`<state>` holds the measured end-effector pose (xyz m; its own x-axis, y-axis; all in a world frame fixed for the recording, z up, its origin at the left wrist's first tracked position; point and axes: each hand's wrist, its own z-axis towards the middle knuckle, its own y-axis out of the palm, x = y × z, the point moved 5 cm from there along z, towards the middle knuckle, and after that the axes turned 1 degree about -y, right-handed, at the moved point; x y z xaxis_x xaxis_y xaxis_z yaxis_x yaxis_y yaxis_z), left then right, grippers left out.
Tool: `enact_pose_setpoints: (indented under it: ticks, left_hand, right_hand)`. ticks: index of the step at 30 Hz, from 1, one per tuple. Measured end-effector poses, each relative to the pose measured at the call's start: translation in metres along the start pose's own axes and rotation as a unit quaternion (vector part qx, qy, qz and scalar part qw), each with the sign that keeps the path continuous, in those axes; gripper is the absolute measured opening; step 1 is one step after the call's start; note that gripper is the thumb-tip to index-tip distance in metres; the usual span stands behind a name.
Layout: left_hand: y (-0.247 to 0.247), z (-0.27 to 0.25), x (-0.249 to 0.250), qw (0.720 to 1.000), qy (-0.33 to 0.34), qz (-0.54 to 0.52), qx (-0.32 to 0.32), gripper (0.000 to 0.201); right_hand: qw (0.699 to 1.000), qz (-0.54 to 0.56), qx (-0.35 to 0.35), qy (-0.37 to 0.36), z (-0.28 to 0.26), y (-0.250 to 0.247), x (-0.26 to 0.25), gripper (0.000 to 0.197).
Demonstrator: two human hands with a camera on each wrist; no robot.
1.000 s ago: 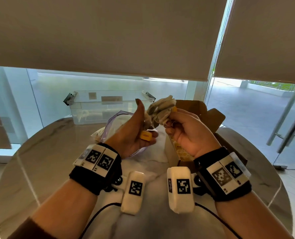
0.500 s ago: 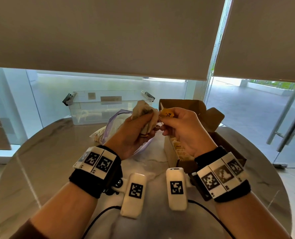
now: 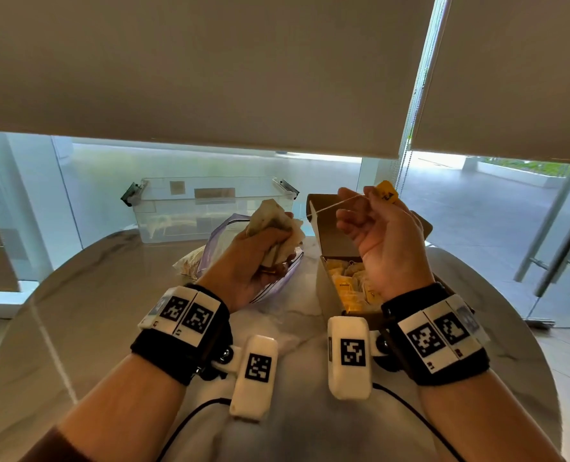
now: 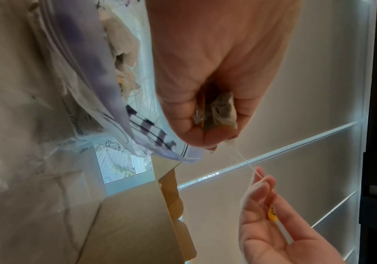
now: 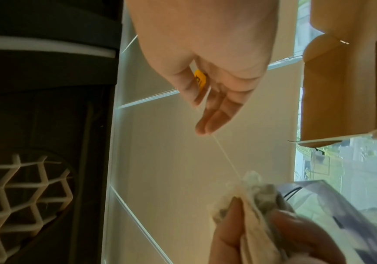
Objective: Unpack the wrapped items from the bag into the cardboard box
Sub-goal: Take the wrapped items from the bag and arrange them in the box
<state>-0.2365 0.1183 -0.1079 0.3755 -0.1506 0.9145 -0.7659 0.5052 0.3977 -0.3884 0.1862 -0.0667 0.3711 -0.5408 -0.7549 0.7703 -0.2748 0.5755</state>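
My left hand point(image 3: 260, 251) grips a bunch of pale tea bags point(image 3: 273, 218) above the clear zip bag point(image 3: 223, 238), which lies on the table and holds more bags. My right hand point(image 3: 376, 228) pinches a yellow tag point(image 3: 386, 192) raised over the open cardboard box point(image 3: 330, 235). A thin white string point(image 3: 330, 205) runs taut from the tag to the bunch. In the left wrist view the tea bags point(image 4: 219, 110) sit inside my curled fingers; in the right wrist view the tag point(image 5: 200, 80) shows between thumb and fingers, the string point(image 5: 225, 159) leading to the bunch point(image 5: 250, 192). The box holds several yellow-tagged bags point(image 3: 350, 288).
A clear plastic tub point(image 3: 210, 208) with latches stands at the back of the round marble table point(image 3: 77, 311). The box's lid flaps point(image 3: 323, 208) stand up behind my right hand. Window blinds hang beyond the table.
My right hand has pulled the yellow tag up and to the right, away from the bunch, drawing the string taut. The left hand has dropped slightly, still gripping the tea bags.
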Motion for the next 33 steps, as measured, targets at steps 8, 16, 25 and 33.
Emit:
enact_pose_setpoints:
  ticks: [8, 16, 25, 33]
  left_hand:
    - [0.001, 0.000, 0.001, 1.000, 0.014, 0.017, -0.004, 0.027]
    - [0.014, -0.002, 0.003, 0.983, 0.093, 0.143, -0.060, 0.028]
    - [0.010, -0.004, -0.002, 0.968, 0.066, 0.234, -0.059, 0.015]
    - [0.008, -0.008, 0.004, 0.990, 0.040, 0.110, -0.077, 0.028]
  right_hand:
    - [0.967, -0.242, 0.084, 0.004, 0.006, -0.013, 0.006, 0.055]
    - [0.832, -0.523, -0.053, -0.177, -0.008, 0.020, 0.002, 0.035]
    - [0.881, -0.427, -0.110, -0.171, -0.010, 0.030, 0.011, 0.013]
    - [0.979, -0.172, -0.093, -0.066, -0.001, 0.011, 0.008, 0.027]
